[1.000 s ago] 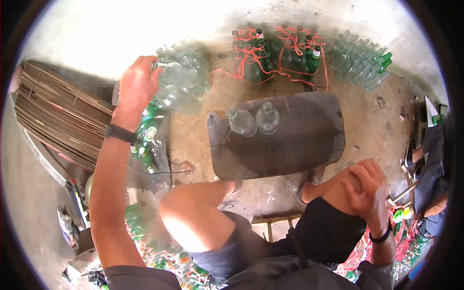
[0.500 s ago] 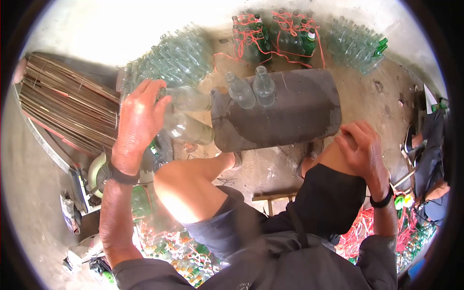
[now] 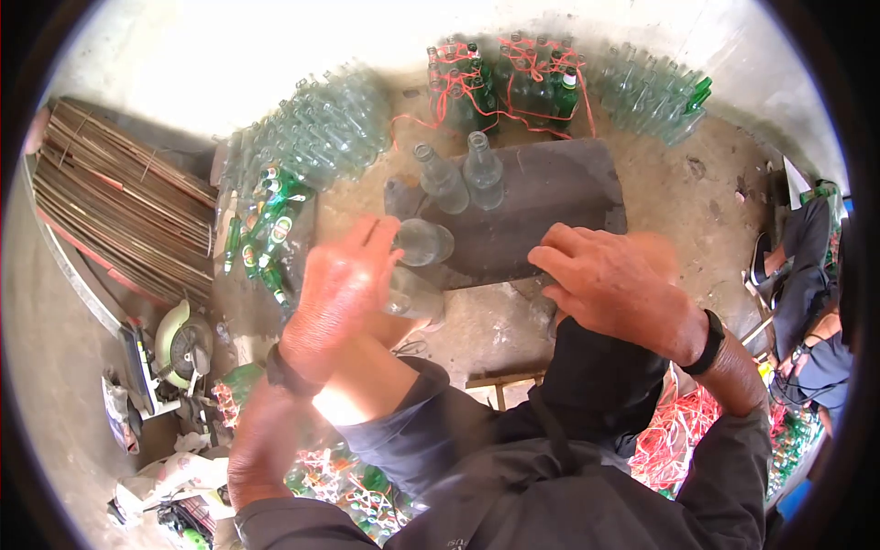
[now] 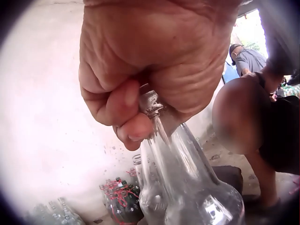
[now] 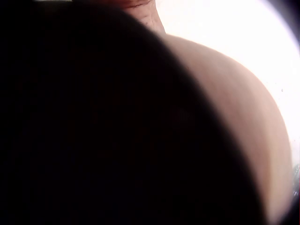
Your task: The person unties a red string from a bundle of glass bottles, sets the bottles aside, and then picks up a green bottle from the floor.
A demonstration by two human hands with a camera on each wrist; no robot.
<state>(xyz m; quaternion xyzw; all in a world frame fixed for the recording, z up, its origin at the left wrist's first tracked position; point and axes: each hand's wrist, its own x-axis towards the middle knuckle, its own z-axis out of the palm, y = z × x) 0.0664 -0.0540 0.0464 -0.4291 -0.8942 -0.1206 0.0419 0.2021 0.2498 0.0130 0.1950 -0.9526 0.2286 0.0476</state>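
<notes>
My left hand (image 3: 341, 295) grips two clear glass bottles by their necks, beside the left end of a dark low board (image 3: 550, 188). One held bottle (image 3: 426, 242) overlaps the board's edge in the head view; the other (image 3: 412, 293) is just below it. In the left wrist view, curled fingers (image 4: 133, 124) surround the necks, and the bottle bodies (image 4: 187, 197) hang underneath. Two more clear bottles (image 3: 444, 181) stand upright on the board. My right hand (image 3: 610, 280), loosely bent and holding nothing, is over the right knee near the board's front edge. Dark cloth and skin fill most of the right wrist view.
Clear bottles (image 3: 312, 128) are massed at the back left, with green bottles (image 3: 275, 220) lying in front. Bundles tied with red string (image 3: 463, 87) stand behind the board, and more bottles (image 3: 651, 92) at the back right. Another person (image 3: 807, 275) is at far right.
My left hand has brought two bottles from the back-left group rightward to the board. My right hand has left its rest on the knee and moved inward.
</notes>
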